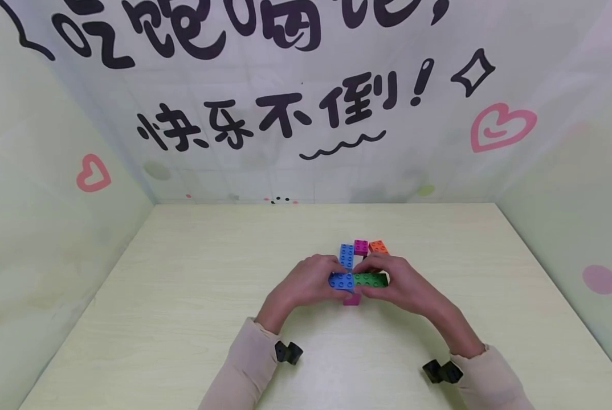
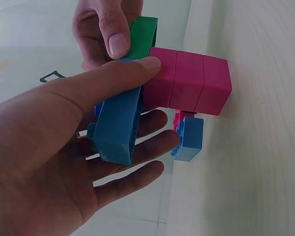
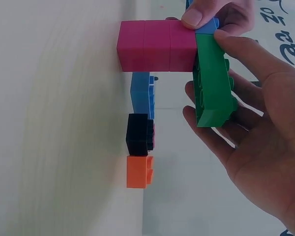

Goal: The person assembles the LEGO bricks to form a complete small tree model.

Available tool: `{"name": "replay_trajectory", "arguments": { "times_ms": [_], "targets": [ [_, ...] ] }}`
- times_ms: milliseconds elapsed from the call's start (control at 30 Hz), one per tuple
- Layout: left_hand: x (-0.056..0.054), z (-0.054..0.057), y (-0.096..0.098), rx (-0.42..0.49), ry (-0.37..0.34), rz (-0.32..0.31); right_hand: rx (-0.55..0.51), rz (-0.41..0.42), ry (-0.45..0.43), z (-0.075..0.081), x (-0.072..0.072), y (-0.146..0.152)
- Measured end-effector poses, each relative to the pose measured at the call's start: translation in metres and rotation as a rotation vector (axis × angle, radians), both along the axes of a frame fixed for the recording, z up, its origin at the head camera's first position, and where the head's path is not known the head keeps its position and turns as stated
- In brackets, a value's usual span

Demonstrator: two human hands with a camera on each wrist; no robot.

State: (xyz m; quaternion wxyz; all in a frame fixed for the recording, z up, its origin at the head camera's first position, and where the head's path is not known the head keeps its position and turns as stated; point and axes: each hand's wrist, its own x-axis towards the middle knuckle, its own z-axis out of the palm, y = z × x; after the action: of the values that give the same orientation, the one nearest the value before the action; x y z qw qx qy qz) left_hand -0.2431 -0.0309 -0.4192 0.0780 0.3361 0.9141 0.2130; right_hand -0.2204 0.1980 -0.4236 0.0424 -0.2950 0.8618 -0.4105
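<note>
A blue toy building brick point(image 1: 341, 281) and a green one point(image 1: 370, 279) lie end to end across the top of a stack of three pink bricks point(image 2: 188, 81). The left hand point(image 1: 310, 280) pinches the blue brick, its thumb lying along the joint with the pink stack in the left wrist view. The right hand point(image 1: 406, 283) grips the green brick between thumb and fingers. Both hands' fingertips meet near the middle, where the two bricks join. In the right wrist view the stack's lower end stands close to the table point(image 3: 64, 147).
Behind the hands, a second blue brick point(image 1: 346, 255), a magenta brick point(image 1: 360, 246), a black brick point(image 3: 137, 134) and an orange brick point(image 1: 378, 246) rest on the table in a row. A fabric wall with writing point(image 1: 306, 182) rises at the table's back edge.
</note>
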Motion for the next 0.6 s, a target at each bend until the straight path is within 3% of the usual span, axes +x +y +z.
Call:
{"name": "replay_trajectory", "arguments": {
  "times_ms": [233,467,600],
  "targets": [
    [-0.0018,-0.002,0.001,0.012,-0.022,0.013,0.219,-0.032,0.051,-0.0076,-0.0041,0.0027],
    [-0.0006,0.0006,0.0046,0.001,-0.009,0.016,0.199,-0.027,0.059,-0.0092,-0.0046,0.0033],
    [-0.0038,0.0065,0.0036,0.043,-0.072,0.047,0.199,-0.026,0.057,-0.0087,-0.0055,0.0029]
  ]
}}
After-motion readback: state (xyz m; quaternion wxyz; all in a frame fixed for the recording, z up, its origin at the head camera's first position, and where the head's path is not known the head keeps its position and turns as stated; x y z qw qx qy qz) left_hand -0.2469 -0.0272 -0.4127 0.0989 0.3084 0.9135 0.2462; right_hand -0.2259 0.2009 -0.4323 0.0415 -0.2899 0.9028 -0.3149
